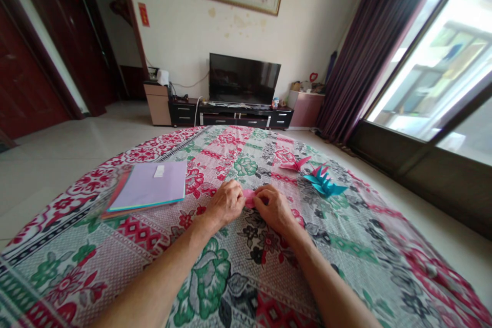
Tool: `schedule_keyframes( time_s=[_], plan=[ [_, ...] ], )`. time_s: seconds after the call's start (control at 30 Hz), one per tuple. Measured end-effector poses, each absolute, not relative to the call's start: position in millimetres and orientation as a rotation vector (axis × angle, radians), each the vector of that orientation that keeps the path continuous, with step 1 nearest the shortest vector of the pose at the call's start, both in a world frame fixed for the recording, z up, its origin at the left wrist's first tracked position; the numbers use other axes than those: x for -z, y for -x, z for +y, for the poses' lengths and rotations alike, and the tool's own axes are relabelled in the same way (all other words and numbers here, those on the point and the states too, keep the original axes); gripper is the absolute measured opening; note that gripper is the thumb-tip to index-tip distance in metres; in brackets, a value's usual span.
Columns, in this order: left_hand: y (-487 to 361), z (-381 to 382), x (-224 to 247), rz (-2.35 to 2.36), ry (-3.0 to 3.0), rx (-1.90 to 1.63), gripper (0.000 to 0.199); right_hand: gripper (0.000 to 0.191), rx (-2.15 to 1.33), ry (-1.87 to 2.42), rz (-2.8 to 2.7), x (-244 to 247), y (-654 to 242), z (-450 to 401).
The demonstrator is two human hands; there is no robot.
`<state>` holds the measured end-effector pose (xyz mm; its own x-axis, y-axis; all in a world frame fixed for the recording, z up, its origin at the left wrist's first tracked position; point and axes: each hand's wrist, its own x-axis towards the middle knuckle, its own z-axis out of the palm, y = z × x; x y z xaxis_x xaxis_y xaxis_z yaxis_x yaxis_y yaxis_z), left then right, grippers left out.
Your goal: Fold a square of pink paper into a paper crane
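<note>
Between my two hands, low over the middle of the table, is a small folded piece of pink paper [249,198]. My left hand [227,202] pinches its left side, fingers curled in. On the other side my right hand [275,207] has its fingers closed on the right edge of the paper. Much of the pink paper is hidden behind the fingers, so its exact shape does not show. To the right lie folded paper cranes: a pink one [295,164] and several teal ones [325,184] bunched together, with more pink behind them.
A stack of coloured paper sheets [149,184], lilac on top with a small white slip [159,171], lies at the left. The round table wears a floral cloth [207,282]. Beyond stand a TV [244,80] on a low cabinet and a purple curtain [369,36].
</note>
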<state>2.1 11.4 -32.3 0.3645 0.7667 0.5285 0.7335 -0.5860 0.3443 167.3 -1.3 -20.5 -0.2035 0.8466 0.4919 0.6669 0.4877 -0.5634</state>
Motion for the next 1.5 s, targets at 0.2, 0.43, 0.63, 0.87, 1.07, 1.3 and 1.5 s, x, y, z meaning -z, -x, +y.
schedule_keyframes(
  time_s=[0.2,0.43,0.63,0.87,1.07,1.3,1.5],
  plan=[
    [-4,7,27,1.430,-2.479,-1.058,0.019,0.016,-0.241,1.282,-1.925,24,-165,0],
    [-8,10,29,1.523,-2.423,-1.056,0.020,0.014,-0.308,1.280,-1.935,19,-169,-2],
    [-9,11,30,1.532,-2.400,-1.068,0.021,0.016,-0.320,1.252,-1.950,17,-173,-2],
    [-10,11,28,1.537,-2.394,-1.072,0.020,0.014,-0.274,1.320,-1.903,19,-171,0],
    [-10,11,28,1.518,-2.376,-1.108,0.017,0.014,-0.274,1.331,-1.912,19,-170,0],
    [-11,13,28,1.572,-2.399,-1.088,0.020,0.016,-0.314,1.298,-1.974,14,-174,-1],
    [-9,15,32,1.549,-2.474,-1.084,0.020,0.015,-0.330,1.247,-2.023,13,-179,1]
  ],
)
